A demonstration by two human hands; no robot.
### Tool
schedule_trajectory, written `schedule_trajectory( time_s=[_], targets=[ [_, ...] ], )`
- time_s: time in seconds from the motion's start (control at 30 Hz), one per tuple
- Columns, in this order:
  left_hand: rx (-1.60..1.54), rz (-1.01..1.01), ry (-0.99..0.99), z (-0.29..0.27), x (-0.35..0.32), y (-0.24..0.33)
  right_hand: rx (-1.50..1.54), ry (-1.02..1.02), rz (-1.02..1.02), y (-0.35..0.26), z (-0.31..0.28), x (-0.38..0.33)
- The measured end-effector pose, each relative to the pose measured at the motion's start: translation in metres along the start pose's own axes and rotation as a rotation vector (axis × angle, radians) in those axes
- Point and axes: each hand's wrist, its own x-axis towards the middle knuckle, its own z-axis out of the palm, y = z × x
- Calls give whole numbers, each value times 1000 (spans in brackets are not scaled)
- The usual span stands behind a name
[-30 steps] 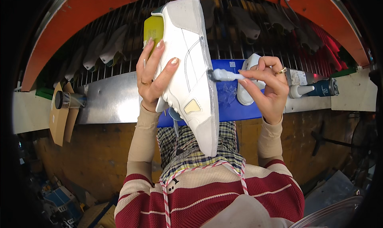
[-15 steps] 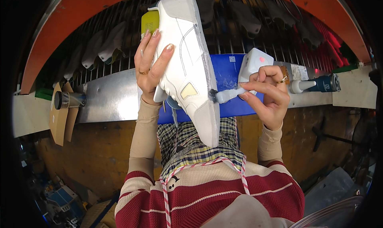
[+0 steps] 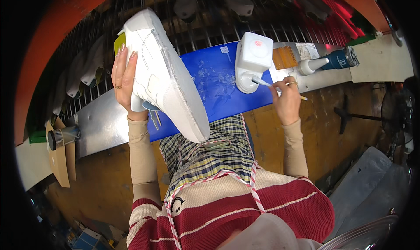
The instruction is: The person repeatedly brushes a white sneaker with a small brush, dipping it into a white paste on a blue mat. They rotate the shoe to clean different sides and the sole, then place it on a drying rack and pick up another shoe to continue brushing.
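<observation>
While the left hand [image 3: 124, 81] grips the white shoe [image 3: 164, 75], now raised leftward,
the right hand [image 3: 286, 96] has carried its pinched brush [image 3: 264, 82] to the white pot [image 3: 253, 59] (bristles touching).

White shoe [image 3: 162, 75], blue board [image 3: 218, 81]

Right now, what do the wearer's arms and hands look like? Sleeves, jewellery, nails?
Both forearms wear snug beige long sleeves reaching the wrists, coming out from wider red-and-cream striped knit sleeves at the upper arms. The left hand is bare, with a ring and long pale nails. The right hand is bare too, with a ring on one finger. No gloves.
</observation>
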Motion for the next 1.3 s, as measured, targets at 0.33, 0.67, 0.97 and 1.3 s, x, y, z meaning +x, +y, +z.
schedule_trajectory(
  time_s=[0.33,0.67,0.97,1.3],
  targets=[
    [4,-29,-79,15,-7,0,203,9,143,21,41,-23],
    [-1,-69,-106,40,-6,5,1453,-528,1004,16,31,-20],
    [-43,-108,-104,48,-4,-3,1186,-170,147,-82,-12,-10],
    [-20,-112,-107,32,1,-3,852,83,-179,-102,-20,13]
  ],
)
